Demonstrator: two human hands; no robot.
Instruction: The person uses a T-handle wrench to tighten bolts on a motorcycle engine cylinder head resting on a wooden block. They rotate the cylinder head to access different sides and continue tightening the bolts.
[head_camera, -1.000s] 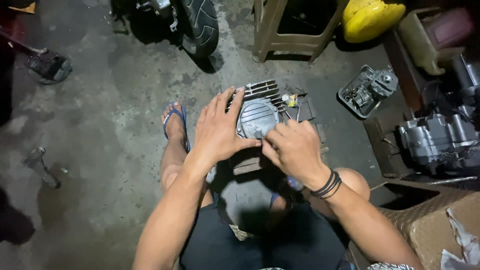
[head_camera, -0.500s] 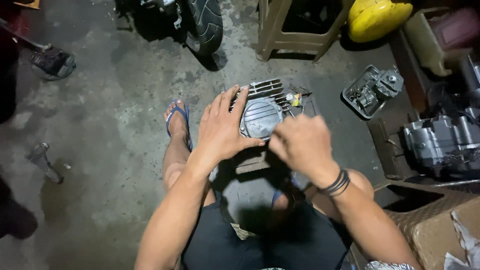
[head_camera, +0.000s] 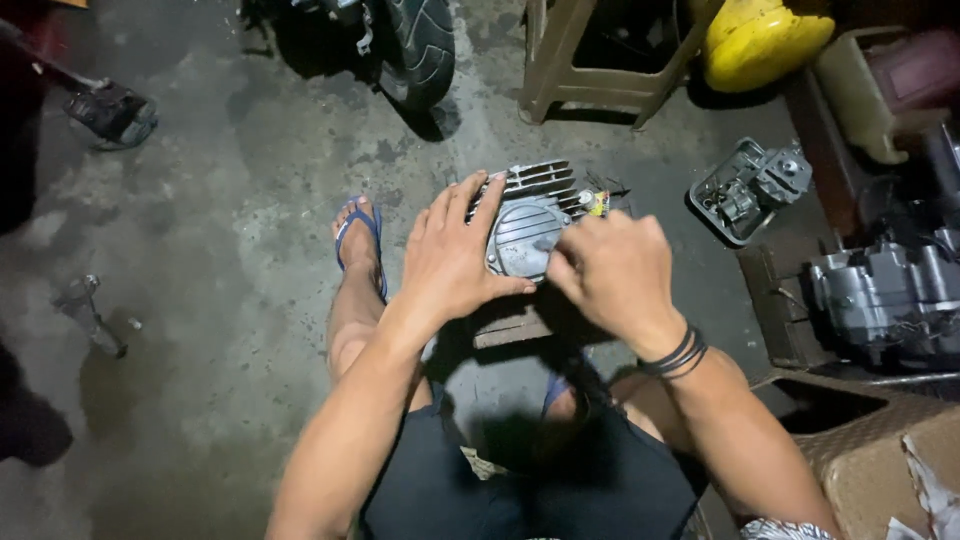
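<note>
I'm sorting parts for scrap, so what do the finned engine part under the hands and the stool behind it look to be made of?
The finned engine part looks like cast metal, probably aluminium: dull grey, ribbed cover, thin cooling fins, no paint. The left hand lies flat on it; the right hand is at its right edge. The stool looks like moulded plastic: uniform tan, smooth rounded legs, though wood cannot be ruled out.

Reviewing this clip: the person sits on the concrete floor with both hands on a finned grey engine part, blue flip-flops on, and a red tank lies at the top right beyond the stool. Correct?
Not quite. The tank at the top right is yellow, not red; the head view shows it. The rest holds: left hand and right hand are on the finned grey engine part, blue flip-flop on, stool nearby.
</note>
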